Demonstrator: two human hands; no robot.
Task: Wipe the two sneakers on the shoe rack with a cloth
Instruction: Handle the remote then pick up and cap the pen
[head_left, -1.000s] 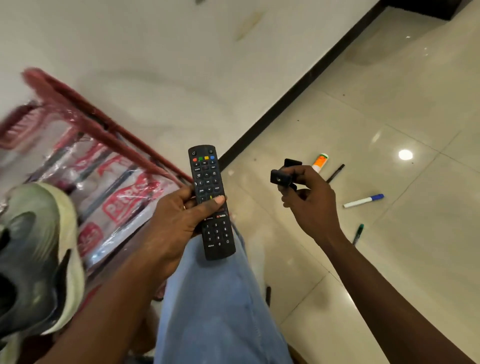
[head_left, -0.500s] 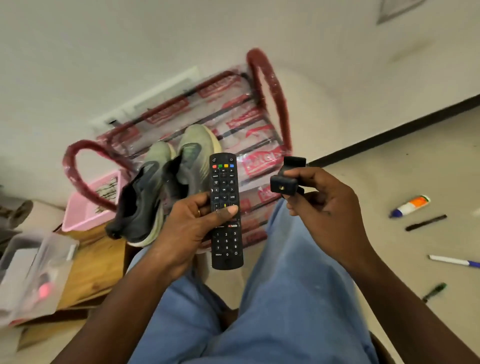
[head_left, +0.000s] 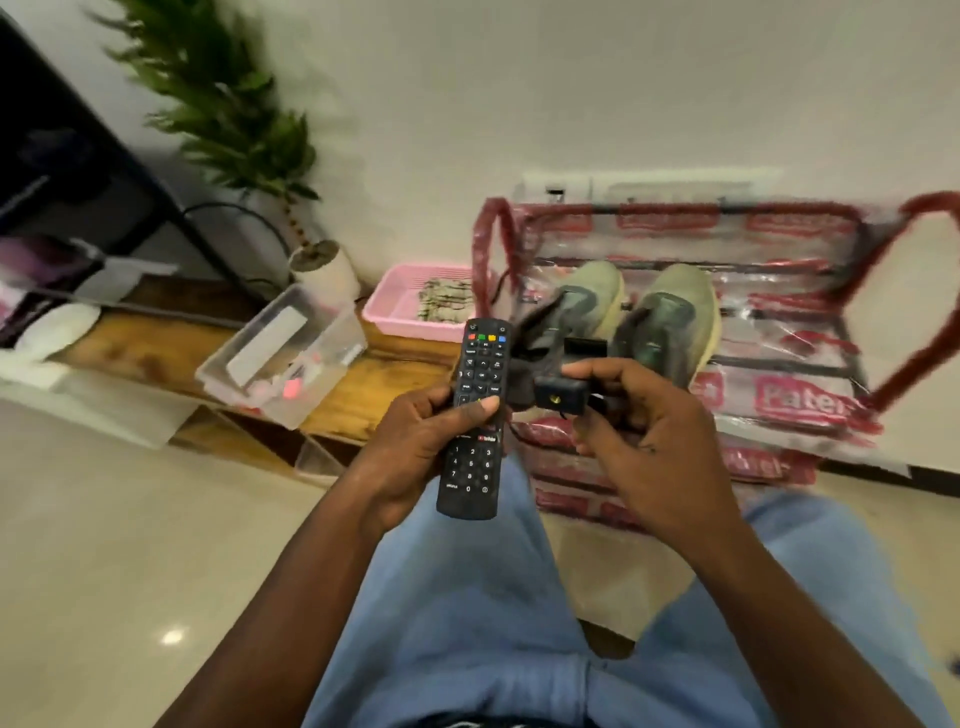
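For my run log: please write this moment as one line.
left hand: holds TV remote | right hand: pinches small black device | sneakers: on shoe rack, untouched | cloth: none in hand

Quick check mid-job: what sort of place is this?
Probably a room in a home, perhaps a living room: a shoe rack with sneakers against the wall, a potted plant by a low wooden shelf, and a TV remote in the left hand.

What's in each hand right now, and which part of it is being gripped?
The left hand grips the black remote around its middle, thumb across the buttons. The right hand pinches a small black device by its right end.
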